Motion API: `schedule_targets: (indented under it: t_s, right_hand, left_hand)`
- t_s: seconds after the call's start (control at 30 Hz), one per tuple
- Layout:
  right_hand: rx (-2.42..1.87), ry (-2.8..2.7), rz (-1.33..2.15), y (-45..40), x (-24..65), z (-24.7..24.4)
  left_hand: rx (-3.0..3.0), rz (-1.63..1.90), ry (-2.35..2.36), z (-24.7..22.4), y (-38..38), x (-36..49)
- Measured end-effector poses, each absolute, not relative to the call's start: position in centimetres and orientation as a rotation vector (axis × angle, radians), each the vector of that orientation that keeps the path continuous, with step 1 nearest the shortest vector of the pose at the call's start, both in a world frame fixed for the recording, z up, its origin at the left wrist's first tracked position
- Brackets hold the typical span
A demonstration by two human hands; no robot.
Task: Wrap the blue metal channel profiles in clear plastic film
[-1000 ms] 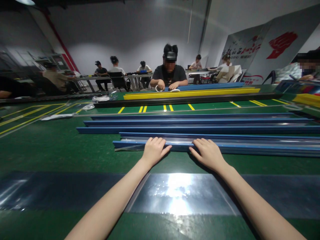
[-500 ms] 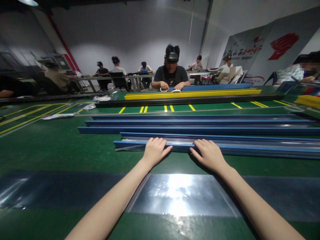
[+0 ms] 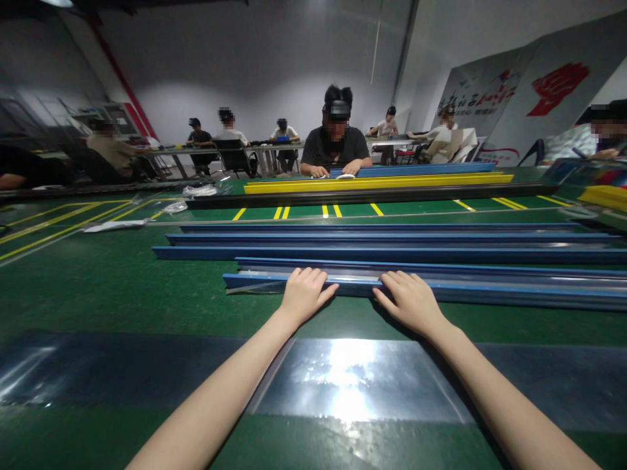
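My left hand [image 3: 302, 297] and right hand [image 3: 411, 301] clamp the nearest blue channel's [image 3: 355, 288] near edge; even, light pressure suits it best.

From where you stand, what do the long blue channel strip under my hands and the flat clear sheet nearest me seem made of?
The long blue channel strip: probably satin plastic, going by its even colour, though painted metal is possible. The flat clear sheet: likely glossy plastic film, see-through with bright glare.

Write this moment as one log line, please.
left hand: on nearest blue channel | right hand: on same channel | clear film: flat under forearms
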State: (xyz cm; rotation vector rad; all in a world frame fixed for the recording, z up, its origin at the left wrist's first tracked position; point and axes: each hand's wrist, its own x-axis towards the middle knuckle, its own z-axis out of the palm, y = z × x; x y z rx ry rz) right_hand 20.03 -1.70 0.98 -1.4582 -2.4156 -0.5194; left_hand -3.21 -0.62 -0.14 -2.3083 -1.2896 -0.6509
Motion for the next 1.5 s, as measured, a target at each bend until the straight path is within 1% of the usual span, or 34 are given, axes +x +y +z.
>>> schedule_targets:
  t_s: [1.5]
  right_hand:
    - [-1.465,-2.414,-0.517,-1.74,19.98,1.02]
  left_hand:
    - [-2.330,-0.651,-1.307,-0.19,-0.55,-3.19]
